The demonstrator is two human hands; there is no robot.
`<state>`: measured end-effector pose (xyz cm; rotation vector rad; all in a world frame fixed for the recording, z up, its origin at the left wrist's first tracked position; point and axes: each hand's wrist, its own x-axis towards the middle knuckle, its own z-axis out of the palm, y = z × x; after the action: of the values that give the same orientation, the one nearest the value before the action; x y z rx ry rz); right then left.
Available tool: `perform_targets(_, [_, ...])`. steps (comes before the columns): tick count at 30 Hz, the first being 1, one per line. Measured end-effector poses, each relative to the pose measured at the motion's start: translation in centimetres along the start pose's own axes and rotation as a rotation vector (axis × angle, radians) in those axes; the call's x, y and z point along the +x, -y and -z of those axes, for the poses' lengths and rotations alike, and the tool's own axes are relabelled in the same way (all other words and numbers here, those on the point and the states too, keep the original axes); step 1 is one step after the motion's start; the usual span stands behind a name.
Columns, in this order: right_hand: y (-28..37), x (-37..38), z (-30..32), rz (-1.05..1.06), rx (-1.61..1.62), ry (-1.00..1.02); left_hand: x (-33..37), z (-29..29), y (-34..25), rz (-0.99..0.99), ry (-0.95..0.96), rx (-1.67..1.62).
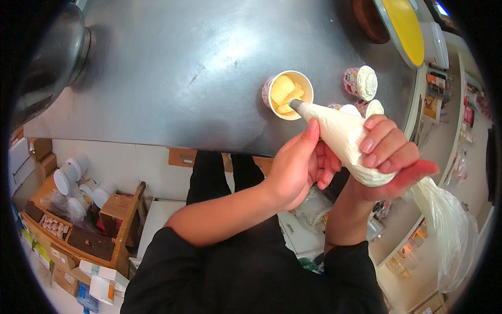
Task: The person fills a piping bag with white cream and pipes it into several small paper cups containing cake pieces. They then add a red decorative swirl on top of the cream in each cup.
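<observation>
1. A brushed steel counter (172, 68) fills the upper view, with stacked white tubs (78, 183) on wooden shelving below it.
2. The piping bag (345, 138) slants over the counter's near edge, its nozzle at the fruit-filled paper cup (287, 94).
3. The right hand (389, 154) has its fingers clamped round the bag.
4. The left hand (298, 167) steadies it, fingers loosely curled beneath.

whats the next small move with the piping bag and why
Probably squeeze with the right hand: the bag is full, its nozzle already sits at the rim of the cup of yellow fruit, and the left hand steadies it.
</observation>
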<state>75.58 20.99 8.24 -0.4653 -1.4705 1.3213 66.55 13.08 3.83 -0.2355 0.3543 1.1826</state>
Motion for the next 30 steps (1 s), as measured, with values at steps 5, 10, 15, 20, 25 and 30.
perform_targets(5, [-2.2,1.5,-0.7,-0.075,-0.032,0.095,1.2,1.1,-1.3,-0.063,-0.045,-0.065])
perform_targets(10, [-3.6,2.5,-0.9,-0.107,-0.022,0.097,2.2,1.3,-2.1,-0.053,-0.075,-0.08])
perform_targets(15, [-3.8,3.5,-0.3,-0.108,-0.025,0.117,3.3,0.9,-2.2,-0.041,-0.081,-0.091])
perform_targets(20, [-3.3,3.8,1.5,-0.125,-0.039,0.074,4.6,0.4,-1.3,-0.031,-0.077,-0.056])
perform_targets(25, [-2.3,3.4,2.0,-0.155,-0.06,0.028,4.7,-0.3,-0.3,-0.007,-0.073,-0.068])
perform_targets(30, [-1.7,2.7,2.3,-0.205,-0.013,0.015,4.1,-0.4,0.5,0.045,-0.062,-0.107])
